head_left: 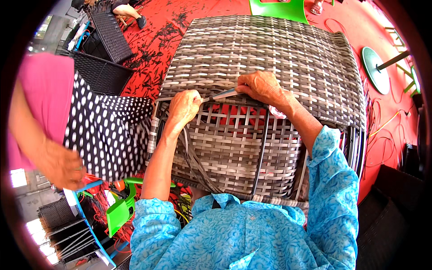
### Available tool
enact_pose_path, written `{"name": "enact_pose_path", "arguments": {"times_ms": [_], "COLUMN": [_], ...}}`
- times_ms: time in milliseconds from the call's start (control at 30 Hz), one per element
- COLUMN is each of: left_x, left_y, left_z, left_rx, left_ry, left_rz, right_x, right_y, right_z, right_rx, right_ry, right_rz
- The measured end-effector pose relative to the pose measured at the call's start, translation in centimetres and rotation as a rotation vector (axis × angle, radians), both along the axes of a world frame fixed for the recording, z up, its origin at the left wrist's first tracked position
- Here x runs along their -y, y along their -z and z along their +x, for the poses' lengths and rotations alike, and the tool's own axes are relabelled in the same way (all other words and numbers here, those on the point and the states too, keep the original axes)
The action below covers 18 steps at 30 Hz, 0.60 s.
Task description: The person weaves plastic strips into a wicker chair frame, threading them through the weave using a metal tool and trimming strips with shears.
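A large wicker seat (270, 58), woven from grey-brown flat strips, fills the middle in front of me. Below its bulging upper part is an openwork panel (234, 148), with red showing through the gaps. My left hand (184, 107) is closed in a pinch at the left of the edge between them. To its right and slightly farther off, my right hand (262, 87) is also closed. A flat, shiny grey weaving strip (222, 94) stretches between both hands. Several loose dark strips (195, 162) hang down beside my left forearm.
At the left stands a person in a pink top and dotted garment (108, 130), a hand hanging close by. Dark scraps litter the red floor (155, 54). Green chairs (279, 11), a round-based stand (375, 69) and cables (387, 130) surround the seat.
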<state>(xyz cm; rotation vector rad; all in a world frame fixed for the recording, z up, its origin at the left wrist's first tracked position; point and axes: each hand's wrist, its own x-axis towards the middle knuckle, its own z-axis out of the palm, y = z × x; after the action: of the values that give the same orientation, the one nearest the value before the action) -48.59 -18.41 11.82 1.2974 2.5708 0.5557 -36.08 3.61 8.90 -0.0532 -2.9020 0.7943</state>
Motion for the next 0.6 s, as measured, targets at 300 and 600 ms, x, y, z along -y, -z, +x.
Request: {"name": "enact_pose_path", "arguments": {"times_ms": [300,600], "left_x": [1.1,0.3], "left_y": [1.3,0.9], "left_z": [0.2,2.2], "left_rx": [-0.035,-0.191], "left_ry": [-0.006,0.014], "left_rz": [0.078,0.189], "right_x": [1.5,1.2], "right_y": [-0.6,-0.9], "right_z": [1.3,3.4], "right_rx": [-0.046,-0.134], "right_ry": [-0.015,0.048], "right_rz": [0.09,0.138]}}
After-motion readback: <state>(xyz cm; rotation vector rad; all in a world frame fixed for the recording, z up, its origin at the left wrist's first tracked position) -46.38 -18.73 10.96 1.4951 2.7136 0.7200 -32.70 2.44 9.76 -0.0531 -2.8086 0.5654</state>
